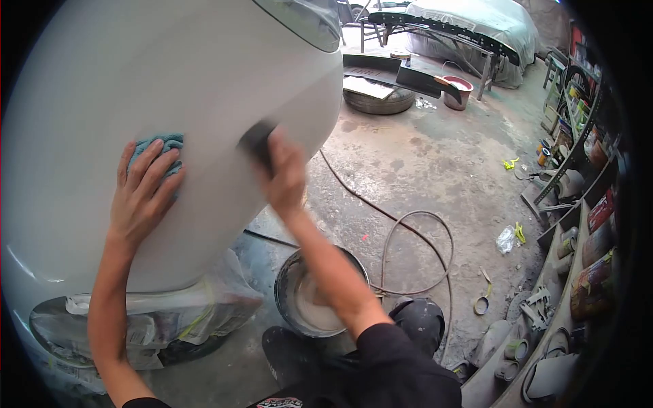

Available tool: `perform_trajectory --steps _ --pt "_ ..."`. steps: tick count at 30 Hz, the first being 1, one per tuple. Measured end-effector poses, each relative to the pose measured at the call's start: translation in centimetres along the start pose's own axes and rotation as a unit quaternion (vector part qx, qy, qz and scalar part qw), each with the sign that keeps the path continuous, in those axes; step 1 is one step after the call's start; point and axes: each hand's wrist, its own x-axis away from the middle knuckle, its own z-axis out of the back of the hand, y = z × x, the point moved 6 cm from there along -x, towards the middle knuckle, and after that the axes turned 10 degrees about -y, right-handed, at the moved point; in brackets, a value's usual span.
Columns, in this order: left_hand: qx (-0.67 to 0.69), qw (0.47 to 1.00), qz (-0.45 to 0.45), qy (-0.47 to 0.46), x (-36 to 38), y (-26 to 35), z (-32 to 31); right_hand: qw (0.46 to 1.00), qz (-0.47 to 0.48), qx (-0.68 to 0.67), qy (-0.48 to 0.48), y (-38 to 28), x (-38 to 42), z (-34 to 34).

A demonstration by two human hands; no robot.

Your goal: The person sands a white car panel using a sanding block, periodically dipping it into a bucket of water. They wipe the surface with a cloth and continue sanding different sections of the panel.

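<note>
A pale, smooth car body panel (204, 75) fills the left of the view. My left hand (141, 194) presses a folded teal cloth (173, 141) flat on it, fingers bent over the cloth. Farther right, near the panel's curved edge, my right hand (287, 178) is closed around a dark block (256, 141), which looks like a sanding block. Motion smears this hand and the block, and the block's working face is hidden against the panel. Below my right forearm stands a black bucket (280, 289) of cloudy greyish water, partly covered by that arm.
Masking film and paper (211, 309) cover the wheel area below the panel. A hose (384, 212) loops over the concrete floor. Behind are a tyre (381, 103), a red bucket (457, 95) and a wrapped car (476, 17). Cans and shelving (578, 160) line the right.
</note>
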Motion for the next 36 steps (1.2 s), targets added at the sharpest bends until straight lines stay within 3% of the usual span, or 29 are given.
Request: perform_trajectory --steps 1,2,3,4,6,8,11,12,13,15,16,18,22,29,30,36 --pt "-0.001 1.0 0.001 -0.001 0.0 0.0 0.0 1.0 -0.019 0.005 0.004 3.1 -2.5 0.5" --pt "-0.002 1.0 0.006 0.001 -0.1 0.0 -0.2 0.996 -0.068 -0.025 0.047 6.1 -6.6 2.3" --pt "-0.007 1.0 0.004 0.006 -0.1 -0.1 -0.3 0.985 -0.161 -0.034 0.047 9.4 -9.9 3.6" --pt "-0.011 1.0 0.002 0.009 -0.2 -0.1 -0.3 0.978 -0.194 -0.064 0.036 14.8 -11.9 3.6" --pt "0.001 1.0 0.0 0.007 -0.2 -0.2 -0.2 0.898 -0.338 -0.272 -0.066 18.2 -13.3 3.9" --pt "0.027 1.0 0.005 -0.001 0.0 -0.4 -0.2 0.898 -0.344 -0.253 -0.105 15.4 -12.0 5.5" --pt "0.039 0.998 0.041 0.019 -0.5 -0.4 1.0 0.959 -0.272 -0.055 -0.053 20.4 -0.6 4.0" --pt "0.044 0.998 0.041 0.018 -0.3 -0.5 0.9 0.933 -0.333 -0.075 -0.114 17.9 3.6 4.6" --pt "0.05 0.998 0.04 0.018 -0.2 -0.6 0.5 0.91 -0.343 -0.03 -0.231 20.7 10.2 3.0" --pt "0.052 0.998 0.034 0.025 -0.2 -0.9 -0.3 0.803 -0.359 0.171 -0.444 15.4 16.4 4.5" --pt "0.051 0.998 0.031 0.031 -0.1 -1.1 -0.6 0.751 -0.344 0.233 -0.514 13.5 18.1 5.1" --pt "0.053 0.997 0.033 0.033 0.6 -1.1 -1.2 0.759 -0.234 0.284 -0.537 13.2 21.5 5.7" --pt "0.042 0.997 0.04 0.058 0.7 -0.6 -0.6 0.668 -0.235 0.218 -0.672 11.8 22.6 6.4" --pt "0.036 0.992 0.104 0.054 -0.2 0.8 -0.8 0.7 -0.171 0.169 -0.672 13.3 22.7 3.8" --pt "0.031 0.993 0.104 0.052 -0.6 1.1 -1.0 0.651 -0.145 0.145 -0.731 13.6 23.3 2.9" --pt "0.022 0.997 0.071 0.026 -6.6 4.4 -4.4 0.545 -0.073 0.105 -0.828 14.6 22.7 1.4"
